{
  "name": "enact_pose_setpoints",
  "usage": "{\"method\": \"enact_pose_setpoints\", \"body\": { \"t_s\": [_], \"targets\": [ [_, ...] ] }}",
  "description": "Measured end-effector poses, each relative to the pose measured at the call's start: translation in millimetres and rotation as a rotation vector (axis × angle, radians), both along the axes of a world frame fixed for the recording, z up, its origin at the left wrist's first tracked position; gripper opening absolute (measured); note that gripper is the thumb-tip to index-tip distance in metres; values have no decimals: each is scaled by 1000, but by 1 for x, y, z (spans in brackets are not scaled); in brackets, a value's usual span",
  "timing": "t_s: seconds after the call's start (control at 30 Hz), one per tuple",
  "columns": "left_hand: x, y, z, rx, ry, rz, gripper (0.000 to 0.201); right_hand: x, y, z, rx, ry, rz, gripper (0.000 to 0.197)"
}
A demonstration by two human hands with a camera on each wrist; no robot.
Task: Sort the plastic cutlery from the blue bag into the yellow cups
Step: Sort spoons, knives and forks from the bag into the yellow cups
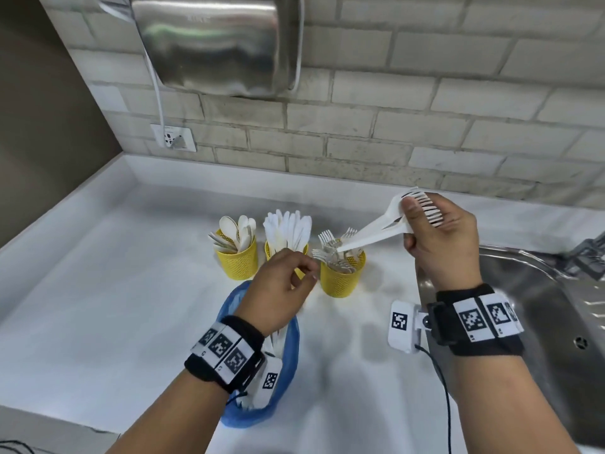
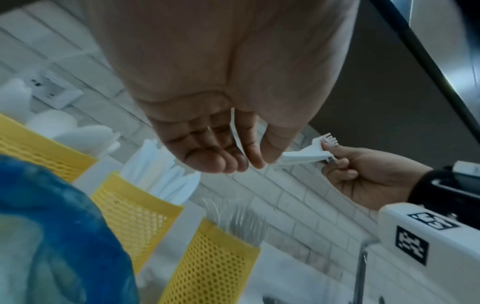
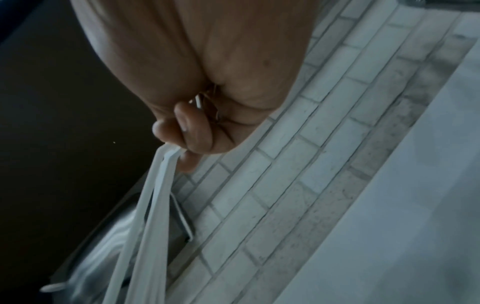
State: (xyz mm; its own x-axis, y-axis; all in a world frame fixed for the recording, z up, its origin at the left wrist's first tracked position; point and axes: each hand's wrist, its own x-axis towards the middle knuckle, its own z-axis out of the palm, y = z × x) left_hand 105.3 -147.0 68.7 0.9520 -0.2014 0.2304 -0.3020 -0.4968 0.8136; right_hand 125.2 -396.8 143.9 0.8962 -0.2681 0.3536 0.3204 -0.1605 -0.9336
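Note:
Three yellow mesh cups stand in a row on the white counter: spoons in the left cup [image 1: 237,260], knives in the middle cup [image 1: 271,250], forks in the right cup [image 1: 342,280]. The blue bag [image 1: 284,385] lies below them, under my left wrist, with white cutlery inside. My right hand [image 1: 409,224] grips a bunch of white forks [image 1: 373,232], tines up by the thumb and handles slanting down towards the fork cup. My left hand [image 1: 307,270] hovers in front of the middle cup with curled fingers. It pinches a thin white plastic piece [image 2: 237,137] between thumb and forefinger.
A steel sink [image 1: 540,326] with a tap [image 1: 589,253] lies at the right. A steel dryer [image 1: 216,44] hangs on the tiled wall above a socket [image 1: 173,137]. A brown wall closes off the left side of the counter [image 1: 98,290].

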Motion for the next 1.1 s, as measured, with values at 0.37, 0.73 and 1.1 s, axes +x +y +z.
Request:
{"method": "enact_pose_setpoints", "body": {
  "t_s": [0.37,0.73,1.1],
  "targets": [
    [44,-50,-12,475,-148,-72,39,24,-22,-55,-390,-4,-98,8],
    [58,-50,-29,433,-165,-15,14,35,3,-104,-725,-43,21,33],
    [53,-40,-30,365,-150,-24,30,28,24,-119,-1024,201,34,65]
  ]
}}
